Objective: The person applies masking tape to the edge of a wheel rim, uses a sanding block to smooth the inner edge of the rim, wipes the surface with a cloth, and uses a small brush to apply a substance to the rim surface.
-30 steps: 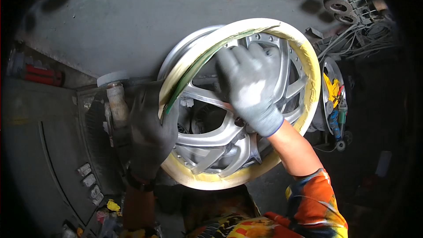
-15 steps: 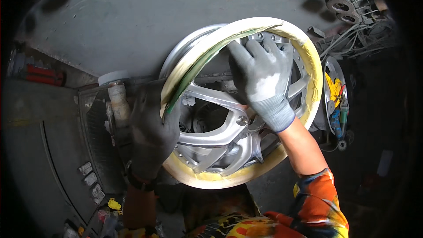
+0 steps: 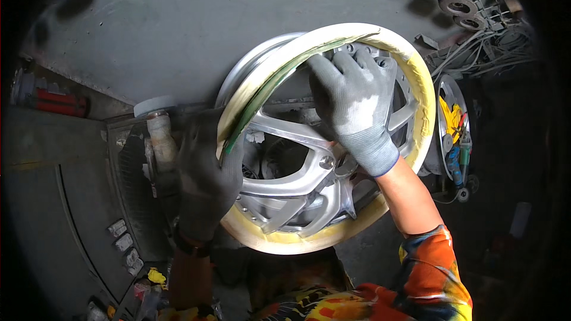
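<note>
A silver alloy wheel (image 3: 291, 187) stands tilted before me. Pale yellow masking covers its outer lip (image 3: 423, 113). Along the upper left inside edge runs a green strip (image 3: 262, 96), partly loose from the yellow layer. My left hand (image 3: 208, 172), in a dark grey glove and in shadow, grips the wheel's left edge by the strip's lower end; its fingertips are hidden. My right hand (image 3: 354, 98), in a grey glove with a pale patch, is closed inside the upper rim, knuckles against the strip's upper part. Whatever its curled fingers hold is out of sight.
Right of the wheel, a round metal pan (image 3: 446, 98) holds a yellow cloth and a power tool (image 3: 458, 163). Small wheels (image 3: 458, 3) and coiled cables (image 3: 499, 47) lie at the far right. To the left are a cylindrical post (image 3: 159, 137) and a red object (image 3: 59, 102).
Almost nothing differs. Both hands keep their places on the wheel, with at most a slight shift of the right hand.
</note>
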Available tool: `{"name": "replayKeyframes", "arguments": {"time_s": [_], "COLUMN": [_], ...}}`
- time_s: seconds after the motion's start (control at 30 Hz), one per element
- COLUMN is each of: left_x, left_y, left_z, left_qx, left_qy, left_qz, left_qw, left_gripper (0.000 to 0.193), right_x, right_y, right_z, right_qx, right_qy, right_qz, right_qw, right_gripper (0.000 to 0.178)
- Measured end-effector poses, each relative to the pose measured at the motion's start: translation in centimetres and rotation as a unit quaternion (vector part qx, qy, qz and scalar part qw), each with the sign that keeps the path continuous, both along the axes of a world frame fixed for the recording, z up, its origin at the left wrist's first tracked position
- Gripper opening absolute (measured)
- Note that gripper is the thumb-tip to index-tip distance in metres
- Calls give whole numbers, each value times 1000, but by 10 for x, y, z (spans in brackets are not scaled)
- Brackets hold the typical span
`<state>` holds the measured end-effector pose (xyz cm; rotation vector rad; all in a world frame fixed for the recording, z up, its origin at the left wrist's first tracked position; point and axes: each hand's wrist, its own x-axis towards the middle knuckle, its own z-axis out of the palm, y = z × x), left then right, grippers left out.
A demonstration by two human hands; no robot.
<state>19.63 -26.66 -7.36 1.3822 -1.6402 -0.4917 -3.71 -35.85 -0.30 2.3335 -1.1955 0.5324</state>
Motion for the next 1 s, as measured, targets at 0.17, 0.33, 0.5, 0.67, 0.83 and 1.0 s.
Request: {"name": "replayKeyframes", "arguments": {"time_s": [0.17,0.33,0.5,0.67,0.83,1.0], "left_x": [2,2,0,1,0,-2], "left_y": [0,-1,-1,-1,1,-4], "left_z": [1,-2,5,2,8,5], "left_qx": [5,-3,-14,-12,10,5], "left_qy": [-7,-3,0,1,5,3], "left_qz": [-7,-4,-3,-14,-9,-17], "left_qw": [1000,1000,1000,1000,1000,1000], "left_gripper": [36,36,34,33,34,33], "right_x": [24,9,11,15,12,24], "right_y": [14,5,13,14,9,16], "right_z": [-12,-1,-1,3,-1,-16], "right_qx": [-5,13,35,48,7,-13], "right_qy": [7,-29,20,43,-22,-24], "right_qz": [64,26,36,-59,-56,-68], "right_qw": [998,999,999,996,998,997], "right_gripper": [13,16,29,32,20,15]}}
